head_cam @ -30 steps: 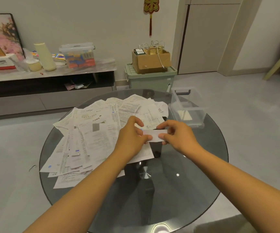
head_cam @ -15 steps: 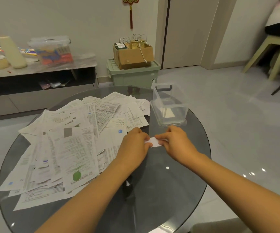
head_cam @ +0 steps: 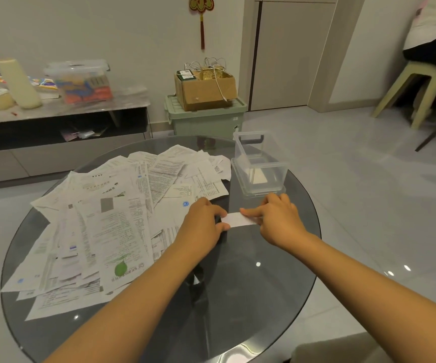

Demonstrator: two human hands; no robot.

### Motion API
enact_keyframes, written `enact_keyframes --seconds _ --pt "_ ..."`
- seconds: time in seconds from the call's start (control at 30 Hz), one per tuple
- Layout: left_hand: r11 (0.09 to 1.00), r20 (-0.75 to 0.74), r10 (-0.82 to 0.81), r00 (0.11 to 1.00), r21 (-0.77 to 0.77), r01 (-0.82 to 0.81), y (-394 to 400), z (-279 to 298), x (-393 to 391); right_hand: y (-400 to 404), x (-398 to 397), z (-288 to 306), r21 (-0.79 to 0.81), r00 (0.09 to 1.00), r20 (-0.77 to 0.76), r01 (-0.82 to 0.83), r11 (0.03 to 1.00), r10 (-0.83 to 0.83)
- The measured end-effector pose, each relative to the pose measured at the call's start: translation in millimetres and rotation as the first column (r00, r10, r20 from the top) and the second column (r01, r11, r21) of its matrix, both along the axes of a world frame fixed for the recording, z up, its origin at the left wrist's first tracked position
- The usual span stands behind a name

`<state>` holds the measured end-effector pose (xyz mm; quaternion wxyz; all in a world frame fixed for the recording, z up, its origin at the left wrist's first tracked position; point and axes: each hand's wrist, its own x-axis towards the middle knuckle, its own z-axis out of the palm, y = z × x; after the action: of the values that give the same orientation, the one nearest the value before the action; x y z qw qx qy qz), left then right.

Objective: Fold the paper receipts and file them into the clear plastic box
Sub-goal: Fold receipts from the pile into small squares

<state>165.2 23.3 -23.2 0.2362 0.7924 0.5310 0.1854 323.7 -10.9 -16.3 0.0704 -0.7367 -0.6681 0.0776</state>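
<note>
While both hands are lowered onto the round glass surface point(head_cam: 237, 297), a small folded receipt point(head_cam: 239, 220) is held flat between them. The left hand point(head_cam: 203, 223) is curled at the strip's left end, which is pinched between thumb and forefinger. The right hand point(head_cam: 277, 218) is placed on the strip's right end, its forefinger extended along the top edge and pressed down, the other fingers curled; whether the thumb is under the paper cannot be told. The receipt is seen lying on bare glass, just in front of the clear plastic box point(head_cam: 260, 166). That box is stood upright and lidless near the far right edge of the surface, with pale folded paper visible on its floor. A loose pile of unfolded receipts point(head_cam: 112, 218) is spread over the left half of the surface, its near edge just beside the left hand. Beyond the surface, a cardboard carton point(head_cam: 206, 90) is set on a green storage bin point(head_cam: 206, 116) on the floor.
</note>
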Motion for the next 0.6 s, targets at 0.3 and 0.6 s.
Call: enact_keyframes --seconds 0.3,0.6 --pt "0.989 0.103 0.002 0.995 0.145 -0.017 -7.9 23.9 -26.3 -0.5 -23.8 22.2 0.189 0.986 -0.148 -0.046 0.981 0.075" --pt "0.967 -0.252 0.183 0.95 0.222 -0.127 -16.8 38.4 -90.9 9.4 -81.2 23.5 0.156 0.921 -0.265 -0.253 0.955 0.287"
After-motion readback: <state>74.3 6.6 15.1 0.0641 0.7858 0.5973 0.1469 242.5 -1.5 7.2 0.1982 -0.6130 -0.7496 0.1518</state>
